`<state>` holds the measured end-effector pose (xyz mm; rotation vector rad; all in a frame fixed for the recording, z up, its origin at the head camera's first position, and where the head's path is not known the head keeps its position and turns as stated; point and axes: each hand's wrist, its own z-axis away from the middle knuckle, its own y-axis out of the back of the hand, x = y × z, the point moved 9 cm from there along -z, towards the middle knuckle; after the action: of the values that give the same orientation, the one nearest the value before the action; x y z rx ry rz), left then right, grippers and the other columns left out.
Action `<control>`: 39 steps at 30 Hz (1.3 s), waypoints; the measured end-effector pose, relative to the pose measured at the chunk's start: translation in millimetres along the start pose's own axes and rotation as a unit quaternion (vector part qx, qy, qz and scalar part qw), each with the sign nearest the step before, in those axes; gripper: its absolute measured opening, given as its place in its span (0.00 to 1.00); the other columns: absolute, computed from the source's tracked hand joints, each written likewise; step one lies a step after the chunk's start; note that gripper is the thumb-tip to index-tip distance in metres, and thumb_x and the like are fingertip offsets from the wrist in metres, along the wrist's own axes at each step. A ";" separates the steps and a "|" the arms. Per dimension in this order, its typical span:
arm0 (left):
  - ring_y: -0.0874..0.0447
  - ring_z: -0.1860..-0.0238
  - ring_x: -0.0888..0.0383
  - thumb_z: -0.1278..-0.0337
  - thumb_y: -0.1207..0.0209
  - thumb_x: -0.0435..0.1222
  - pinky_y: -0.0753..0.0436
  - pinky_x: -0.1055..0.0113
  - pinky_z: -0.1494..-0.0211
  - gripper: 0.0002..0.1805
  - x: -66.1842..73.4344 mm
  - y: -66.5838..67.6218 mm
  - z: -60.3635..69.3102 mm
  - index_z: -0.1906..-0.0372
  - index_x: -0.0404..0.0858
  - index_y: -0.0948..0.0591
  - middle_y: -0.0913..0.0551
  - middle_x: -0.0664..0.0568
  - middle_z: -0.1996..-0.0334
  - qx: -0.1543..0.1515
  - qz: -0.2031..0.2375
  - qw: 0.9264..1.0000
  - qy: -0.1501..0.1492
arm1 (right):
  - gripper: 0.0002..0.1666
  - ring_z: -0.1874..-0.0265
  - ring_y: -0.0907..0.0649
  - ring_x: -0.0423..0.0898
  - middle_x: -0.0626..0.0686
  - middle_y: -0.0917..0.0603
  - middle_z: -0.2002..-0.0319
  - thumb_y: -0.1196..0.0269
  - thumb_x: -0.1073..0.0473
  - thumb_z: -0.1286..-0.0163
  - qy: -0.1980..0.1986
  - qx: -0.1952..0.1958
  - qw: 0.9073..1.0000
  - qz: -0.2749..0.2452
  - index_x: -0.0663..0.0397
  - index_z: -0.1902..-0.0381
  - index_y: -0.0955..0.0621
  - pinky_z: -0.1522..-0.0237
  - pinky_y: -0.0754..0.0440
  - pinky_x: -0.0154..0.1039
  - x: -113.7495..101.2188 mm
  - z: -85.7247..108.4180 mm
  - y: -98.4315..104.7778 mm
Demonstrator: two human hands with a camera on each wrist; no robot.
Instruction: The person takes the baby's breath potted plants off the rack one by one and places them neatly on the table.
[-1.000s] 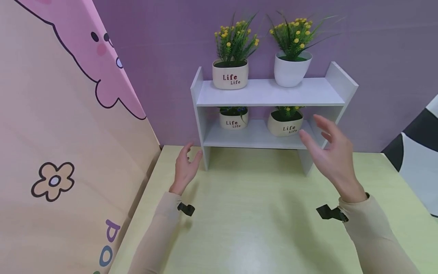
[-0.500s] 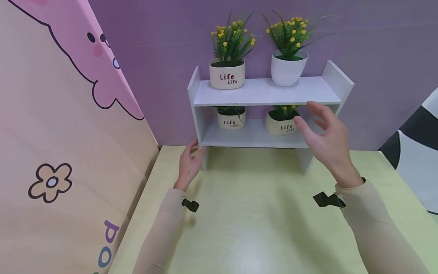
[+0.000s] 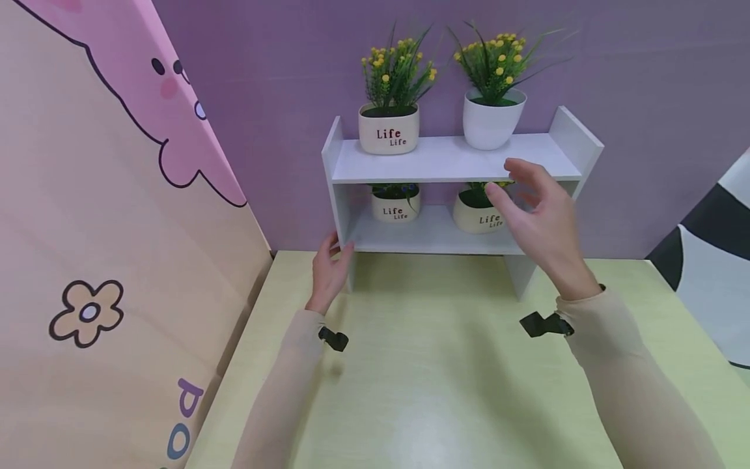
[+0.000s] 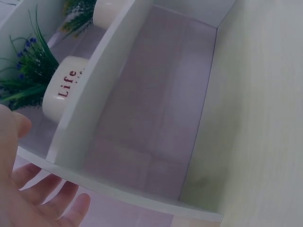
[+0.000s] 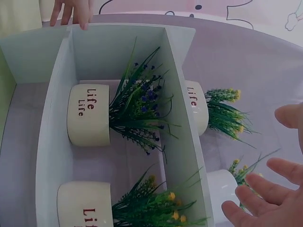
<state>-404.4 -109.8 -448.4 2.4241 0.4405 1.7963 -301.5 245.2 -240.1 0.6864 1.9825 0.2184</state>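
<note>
A white two-tier shelf (image 3: 436, 163) stands on the table and carries several potted artificial plants. My left hand (image 3: 329, 273) is at the shelf's left side panel (image 4: 128, 187), thumb on the inner side and slightly bent fingers outside it; a firm grip cannot be made out. My right hand (image 3: 547, 228) hovers in front of the shelf's right part, fingers spread and holding nothing. It partly hides the lower right "Life" pot (image 3: 471, 218). Also on the lower tier sits a "Life" pot with blue flowers (image 5: 90, 115).
On the top tier stand a cream "Life" pot (image 3: 389, 137) and a plain white pot (image 3: 491, 125), both with yellow flowers. Behind the shelf hangs a purple backdrop (image 3: 281, 130). A cartoon-printed panel (image 3: 146, 260) borders the pale green table (image 3: 422, 365) on the left.
My left hand has moved right and slightly up to the shelf's side panel. My right hand has moved up and left, closer over the shelf. The pots keep their places on the shelf.
</note>
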 end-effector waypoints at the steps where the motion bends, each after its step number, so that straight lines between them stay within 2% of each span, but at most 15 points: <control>1: 0.20 0.31 0.42 0.21 0.42 0.47 0.19 0.45 0.31 0.29 -0.5 -0.9 -1.5 0.24 0.40 0.28 0.23 0.41 0.28 0.001 -0.003 1.000 0.002 | 0.33 0.30 0.21 0.50 0.52 0.20 0.28 0.34 0.43 0.24 0.001 -0.002 1.000 0.004 0.47 0.26 0.23 0.29 0.24 0.45 -2.0 -1.7 -1.0; 5: 0.20 0.32 0.40 0.21 0.43 0.48 0.19 0.44 0.32 0.29 -1.3 -3.3 -6.9 0.24 0.39 0.27 0.22 0.41 0.28 0.009 -0.014 1.000 0.010 | 0.34 0.29 0.22 0.49 0.50 0.20 0.28 0.34 0.40 0.24 0.004 -0.011 1.000 0.008 0.46 0.26 0.23 0.29 0.23 0.46 -10.1 -10.1 -6.6; 10: 0.20 0.33 0.39 0.22 0.43 0.48 0.20 0.43 0.32 0.29 -6.3 -6.3 -10.1 0.26 0.38 0.26 0.20 0.39 0.30 0.020 -0.016 0.999 0.021 | 0.35 0.28 0.22 0.50 0.49 0.20 0.27 0.34 0.41 0.25 0.004 -0.023 1.000 -0.012 0.45 0.25 0.24 0.28 0.23 0.48 -16.9 -19.5 -15.1; 14: 0.20 0.32 0.40 0.23 0.41 0.48 0.20 0.44 0.32 0.30 -11.3 -8.3 -12.0 0.26 0.37 0.26 0.20 0.40 0.30 0.017 -0.008 0.999 0.033 | 0.34 0.29 0.22 0.48 0.50 0.19 0.28 0.34 0.42 0.25 0.003 -0.020 1.000 -0.018 0.46 0.26 0.23 0.29 0.22 0.46 -21.4 -27.9 -15.7; 19: 0.19 0.33 0.42 0.26 0.39 0.48 0.18 0.46 0.33 0.30 -14.6 -9.0 -18.4 0.27 0.38 0.25 0.19 0.42 0.31 0.015 -0.009 0.999 0.035 | 0.34 0.28 0.22 0.48 0.51 0.20 0.28 0.35 0.41 0.24 -0.001 -0.019 1.000 -0.018 0.45 0.26 0.23 0.28 0.23 0.49 -25.5 -39.7 -12.0; 26: 0.18 0.34 0.41 0.24 0.41 0.51 0.18 0.44 0.33 0.29 -20.1 -7.6 -20.9 0.28 0.39 0.23 0.19 0.41 0.32 0.018 0.005 0.999 0.040 | 0.38 0.26 0.24 0.50 0.53 0.23 0.25 0.35 0.39 0.24 -0.020 -0.042 0.999 -0.022 0.46 0.22 0.27 0.25 0.26 0.51 -23.9 -52.5 -21.1; 32: 0.19 0.32 0.41 0.23 0.43 0.54 0.20 0.43 0.30 0.30 -30.2 -9.2 -20.8 0.29 0.39 0.23 0.19 0.40 0.32 -0.004 0.016 0.999 0.051 | 0.40 0.26 0.23 0.52 0.55 0.23 0.25 0.34 0.38 0.25 -0.017 -0.049 0.998 -0.024 0.48 0.23 0.26 0.25 0.26 0.52 -26.9 -61.9 -26.8; 39: 0.21 0.29 0.40 0.23 0.42 0.53 0.23 0.43 0.27 0.31 -37.7 -12.8 -20.0 0.27 0.39 0.25 0.21 0.38 0.29 -0.024 0.046 0.996 0.078 | 0.42 0.24 0.24 0.53 0.53 0.24 0.23 0.34 0.35 0.27 -0.030 -0.072 0.997 -0.017 0.42 0.21 0.29 0.24 0.28 0.56 -29.7 -72.5 -36.9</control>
<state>-435.5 -110.3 -480.2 2.3185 0.2990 2.0176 -367.0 207.9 -197.4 0.5597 1.8993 0.3128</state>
